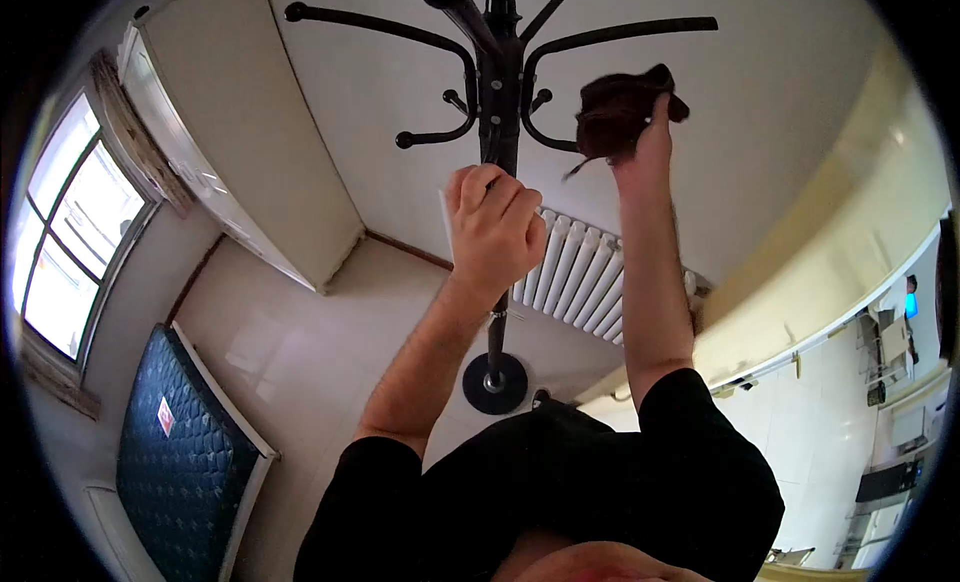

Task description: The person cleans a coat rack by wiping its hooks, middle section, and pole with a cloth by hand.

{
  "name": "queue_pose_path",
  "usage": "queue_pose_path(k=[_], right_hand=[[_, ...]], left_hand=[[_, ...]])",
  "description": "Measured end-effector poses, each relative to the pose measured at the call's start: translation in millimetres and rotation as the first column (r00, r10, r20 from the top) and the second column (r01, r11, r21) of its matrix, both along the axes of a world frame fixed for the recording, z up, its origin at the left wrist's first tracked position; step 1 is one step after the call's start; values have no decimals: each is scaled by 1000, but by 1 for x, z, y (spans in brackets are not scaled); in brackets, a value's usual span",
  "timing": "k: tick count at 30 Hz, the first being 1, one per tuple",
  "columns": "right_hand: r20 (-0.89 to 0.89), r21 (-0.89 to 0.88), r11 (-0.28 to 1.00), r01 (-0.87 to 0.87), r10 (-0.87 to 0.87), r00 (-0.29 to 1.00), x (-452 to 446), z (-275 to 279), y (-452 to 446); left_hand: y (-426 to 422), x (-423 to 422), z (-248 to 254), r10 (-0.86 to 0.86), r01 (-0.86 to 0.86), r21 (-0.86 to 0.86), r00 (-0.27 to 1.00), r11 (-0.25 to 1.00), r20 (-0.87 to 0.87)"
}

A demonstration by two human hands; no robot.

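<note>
A black coat rack [497, 102] with curved hooks stands upright before me on a round base [495, 384]. My left hand [495, 222] is closed at its upright, fingers curled round a dark part; whether that is the post or a low front hook, I cannot tell. A crumpled dark maroon cloth item [622, 112] is held up in my right hand [648, 142], with the thumb on its near side. From its lower left hangs a short thin strand. The cloth overlaps the end of a lower right hook, and I cannot tell whether they touch.
Behind the rack a white radiator [572, 272] runs along the wall. A pale cabinet [235, 122] stands at the left, near a window [75, 222]. A dark blue mattress [180, 462] lies at lower left. A cream curved surface [830, 252] borders the right side.
</note>
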State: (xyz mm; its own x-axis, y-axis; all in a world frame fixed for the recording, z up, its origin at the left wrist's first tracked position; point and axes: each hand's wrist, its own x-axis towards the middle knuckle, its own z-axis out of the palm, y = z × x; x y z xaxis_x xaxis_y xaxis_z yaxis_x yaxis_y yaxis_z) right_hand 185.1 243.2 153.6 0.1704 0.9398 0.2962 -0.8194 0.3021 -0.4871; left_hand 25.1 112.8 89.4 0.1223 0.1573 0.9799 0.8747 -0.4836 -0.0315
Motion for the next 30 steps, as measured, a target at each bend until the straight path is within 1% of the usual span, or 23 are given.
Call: queue_pose_path(k=[3,4,5,7,9,10,13,14,17,20,23,26,29,30], right_hand=[[68,169,959,-229,220,973,0,11,12],[43,244,899,-363,364,930,-1,12,14],[63,325,879,-349,348,935,-9,14,18],[78,428,744,-513,535,841,-25,35,2],[288,500,741,-448,346,893,-38,41,3],[386,533,732,-425,237,892,-40,41,5],[510,620,550,-559,258,820,-46,50,28],[442,575,612,-543,326,836,-45,48,27],[354,527,693,-492,347,869,-44,52,25],[390,632,611,-477,280,877,-15,72,17],[255,564,750,-347,242,936,29,94,12],[211,654,540,-529,542,814,37,104,-1],[182,721,507,-472,518,836,33,99,18],[211,678,619,-396,353,912,24,94,10]], left_hand=[[3,3,5,26,-26,-14,1000,1000,-5],[2,5,5,32,-32,-30,999,999,-4],[-1,6,3,40,-40,-40,999,998,0],[0,8,3,57,-56,-47,998,997,11],[3,7,3,84,-84,-11,996,996,3],[4,7,1,96,-96,-5,995,995,-1],[4,4,1,115,-115,4,993,993,-20],[3,4,1,120,-120,3,993,993,-21],[2,1,1,160,-159,38,987,987,-29],[5,0,1,146,-144,59,989,988,-31],[1,-2,0,129,-127,54,991,990,-46],[2,-2,2,100,-97,62,994,993,-44],[0,0,3,67,-66,52,998,996,-15],[0,1,2,57,-57,42,998,997,7]])
